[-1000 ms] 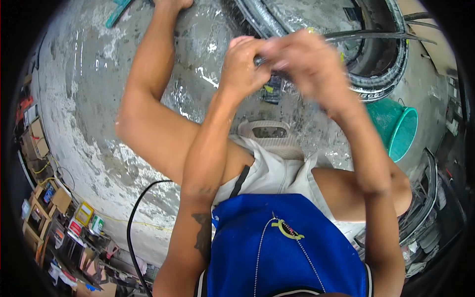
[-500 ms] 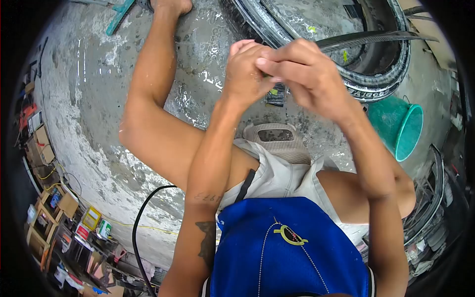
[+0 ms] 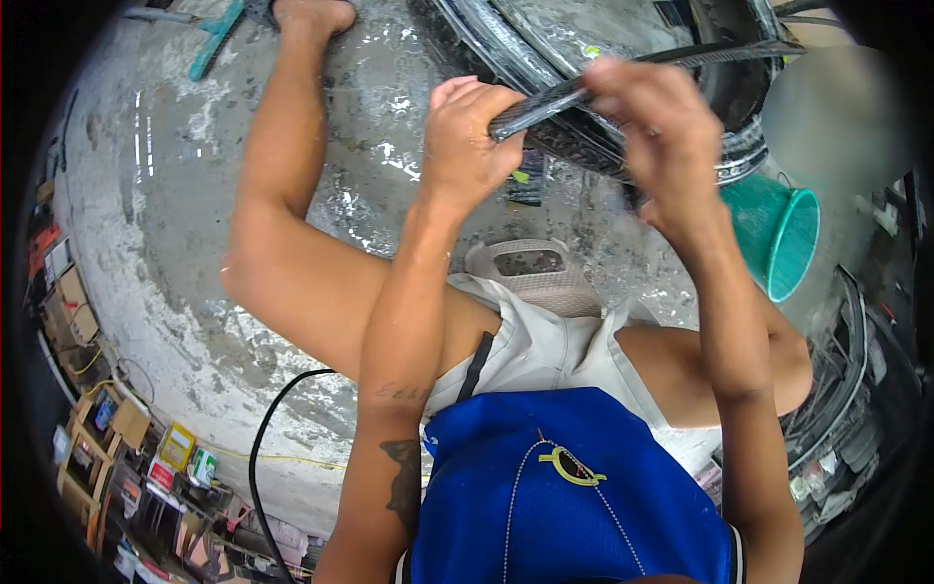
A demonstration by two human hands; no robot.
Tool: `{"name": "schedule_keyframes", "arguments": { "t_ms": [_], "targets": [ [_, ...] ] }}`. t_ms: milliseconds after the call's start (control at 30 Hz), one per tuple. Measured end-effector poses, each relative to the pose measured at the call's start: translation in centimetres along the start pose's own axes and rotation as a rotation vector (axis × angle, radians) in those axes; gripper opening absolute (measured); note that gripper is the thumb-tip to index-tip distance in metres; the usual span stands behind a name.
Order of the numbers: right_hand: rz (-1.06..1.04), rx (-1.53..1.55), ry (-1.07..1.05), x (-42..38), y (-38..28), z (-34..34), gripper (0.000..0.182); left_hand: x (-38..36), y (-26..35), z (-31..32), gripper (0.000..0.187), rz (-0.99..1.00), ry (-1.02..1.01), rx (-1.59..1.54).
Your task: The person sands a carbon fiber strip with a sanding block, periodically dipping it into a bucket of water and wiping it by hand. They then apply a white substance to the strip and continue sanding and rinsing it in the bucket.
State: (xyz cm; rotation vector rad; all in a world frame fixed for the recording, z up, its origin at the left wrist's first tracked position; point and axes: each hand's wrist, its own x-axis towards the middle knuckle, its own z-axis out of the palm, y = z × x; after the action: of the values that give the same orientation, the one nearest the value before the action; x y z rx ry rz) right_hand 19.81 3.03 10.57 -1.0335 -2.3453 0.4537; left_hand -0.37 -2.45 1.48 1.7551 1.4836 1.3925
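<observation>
A long, thin black strip with a woven-looking surface (image 3: 715, 55) runs from my left hand up to the upper right. My left hand (image 3: 469, 136) is wrapped round its near end. Blurred by motion, my right hand (image 3: 662, 122) is at the strip's middle part, fingers bent; whether they grip it cannot be made out. Behind both hands lies a wet black tire-like ring (image 3: 584, 146) with whitish suds on it. A small dark block (image 3: 526, 185) rests on the wet floor just below my left hand.
A green bucket (image 3: 778, 229) stands right of my right forearm. A beige plastic stool (image 3: 540, 268) is between my legs. At upper left lies a teal-handled tool (image 3: 216, 39). A black hose (image 3: 261, 428) curves at lower left, near cluttered shelves (image 3: 92, 443).
My hands, close together before, have moved apart. The strip's near end now shows at my left hand, and the strip is raised. The whole view has shifted slightly.
</observation>
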Motion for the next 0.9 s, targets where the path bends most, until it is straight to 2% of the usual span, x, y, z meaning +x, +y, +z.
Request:
{"name": "schedule_keyframes", "arguments": {
  "t_ms": [67,100,167,233,300,333,400,500,767,800,867,900],
  "targets": [
    [0.017,-0.175,0.187,0.0,2.5,-2.8,0.033,0.1,-0.1,0.2,0.017,-0.02,0.012,-0.011],
    [0.013,-0.179,0.175,-0.1,2.8,-3.7,0.033,0.0,-0.2,0.2,0.017,-0.024,0.013,-0.014],
    [0.239,-0.177,0.039,-0.4,0.7,-5.7,0.036,-0.3,-0.2,0.2,0.016,-0.047,-0.001,-0.018],
    [0.328,-0.009,-0.201,-0.1,-2.7,-5.3,0.057,-0.2,-0.3,0.0,0.02,-0.015,-0.017,-0.002],
    [0.119,-0.09,-0.449,0.0,-4.8,-3.8,0.075,-0.4,-0.5,-0.1,0.021,0.003,-0.032,0.022],
    [0.132,-0.047,-0.531,-0.2,-6.0,-2.8,0.087,-0.4,-0.6,-0.2,0.022,0.029,-0.04,0.045],
    [0.104,-0.052,-0.562,-0.6,-6.7,-0.8,0.085,-0.5,-1.0,-0.1,0.023,0.053,-0.039,0.049],
    [-0.118,-0.292,-0.547,-0.9,-6.5,1.0,0.078,-0.9,-1.1,0.0,0.025,0.057,-0.037,0.047],
    [-0.161,-0.426,-0.692,1.0,-3.6,-3.2,0.084,-0.5,0.1,-1.1,0.041,0.006,-0.115,0.057],
    [-0.137,-0.459,-0.711,1.2,-3.1,-3.9,0.088,-0.4,0.2,-1.1,0.041,0.0,-0.115,0.06],
    [-0.156,-0.457,-0.712,1.6,-1.7,-5.4,0.087,-0.2,0.3,-1.1,0.029,0.017,-0.121,0.088],
    [-0.179,-0.398,-0.714,2.2,-1.0,-6.3,0.081,-0.3,0.3,-1.1,0.029,0.014,-0.124,0.094]
  ]
}}
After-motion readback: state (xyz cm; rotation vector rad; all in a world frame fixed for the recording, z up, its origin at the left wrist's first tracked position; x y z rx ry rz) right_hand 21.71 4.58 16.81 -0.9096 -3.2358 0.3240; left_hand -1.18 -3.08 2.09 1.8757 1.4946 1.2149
